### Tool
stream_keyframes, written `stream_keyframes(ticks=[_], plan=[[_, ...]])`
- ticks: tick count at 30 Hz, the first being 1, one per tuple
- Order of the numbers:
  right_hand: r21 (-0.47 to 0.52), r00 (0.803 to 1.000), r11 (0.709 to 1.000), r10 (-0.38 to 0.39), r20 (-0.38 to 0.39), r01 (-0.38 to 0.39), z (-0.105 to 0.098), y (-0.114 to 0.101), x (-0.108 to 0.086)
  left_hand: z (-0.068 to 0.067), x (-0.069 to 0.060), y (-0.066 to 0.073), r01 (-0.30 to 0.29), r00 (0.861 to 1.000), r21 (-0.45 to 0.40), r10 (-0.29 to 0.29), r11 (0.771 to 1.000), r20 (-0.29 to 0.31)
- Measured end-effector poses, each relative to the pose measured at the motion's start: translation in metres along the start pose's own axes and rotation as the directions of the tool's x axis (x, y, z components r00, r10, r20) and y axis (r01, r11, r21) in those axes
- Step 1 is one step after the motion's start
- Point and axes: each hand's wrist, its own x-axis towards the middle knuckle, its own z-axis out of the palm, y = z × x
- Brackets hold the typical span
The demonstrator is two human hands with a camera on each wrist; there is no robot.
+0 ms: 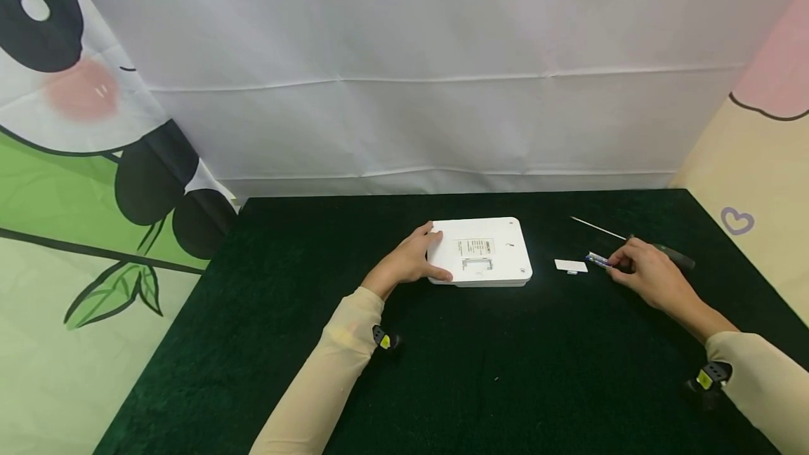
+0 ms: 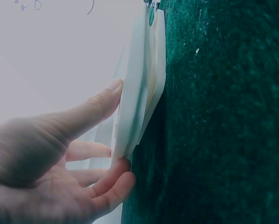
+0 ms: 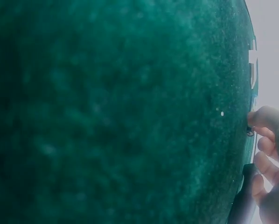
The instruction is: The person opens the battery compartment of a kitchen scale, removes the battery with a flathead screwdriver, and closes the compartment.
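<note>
A white rectangular device (image 1: pixel 499 258) lies on the dark green cloth, its labelled side with a small open compartment facing up. My left hand (image 1: pixel 409 258) grips its left edge; in the left wrist view the thumb and fingers of that hand (image 2: pixel 60 158) hold the rim of the white body (image 2: pixel 132 93). To the right, my right hand (image 1: pixel 651 278) pinches a small blue-and-white battery (image 1: pixel 596 259) between thumb and fingers. Beside the battery's left end lies a small white cover (image 1: pixel 571 266). In the right wrist view the right hand (image 3: pixel 270 149) shows only at the edge.
A screwdriver with a dark handle (image 1: pixel 676 256) and thin metal shaft (image 1: pixel 597 228) lies behind and beside the right hand. The green-covered table (image 1: pixel 480 385) meets a white cloth backdrop (image 1: pixel 404 125). Printed cartoon cloths hang at the left and right.
</note>
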Motion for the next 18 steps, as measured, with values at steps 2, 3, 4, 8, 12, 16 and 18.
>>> stream_keyframes(ticks=[2, 3, 4, 8, 12, 16, 18], plan=[[-0.001, 1.0, 1.0, 0.002, 0.009, -0.002, -0.001, 0.0, 0.001, 0.0, 0.0, 0.0, -0.001, 1.0, 0.001, 0.001, 1.0, 0.001], [-0.002, 1.0, 1.0, 0.003, 0.011, -0.003, -0.001, -0.001, 0.001, -0.001, 0.0, 0.0, -0.002, 1.0, 0.001, 0.002, 1.0, 0.002], [-0.005, 1.0, 1.0, 0.004, 0.013, -0.004, -0.001, -0.001, 0.002, -0.001, -0.001, 0.0, -0.002, 1.0, 0.004, 0.002, 1.0, 0.003], [-0.018, 1.0, 1.0, 0.0, 0.022, 0.001, -0.003, -0.006, 0.006, -0.002, -0.001, 0.0, -0.005, 1.0, 0.015, 0.004, 1.0, 0.002], [-0.02, 0.998, 0.999, -0.024, 0.052, 0.025, -0.002, -0.013, 0.012, -0.002, -0.001, 0.0, -0.005, 1.0, 0.017, 0.005, 1.0, 0.002], [-0.027, 0.996, 0.999, -0.045, 0.079, 0.048, 0.002, -0.022, 0.018, -0.001, -0.002, 0.0, 0.0, 1.0, 0.009, 0.0, 1.0, 0.004], [-0.032, 0.994, 0.998, -0.055, 0.092, 0.058, 0.004, -0.025, 0.019, -0.001, -0.001, 0.0, 0.003, 1.0, 0.009, -0.003, 1.0, 0.004]])
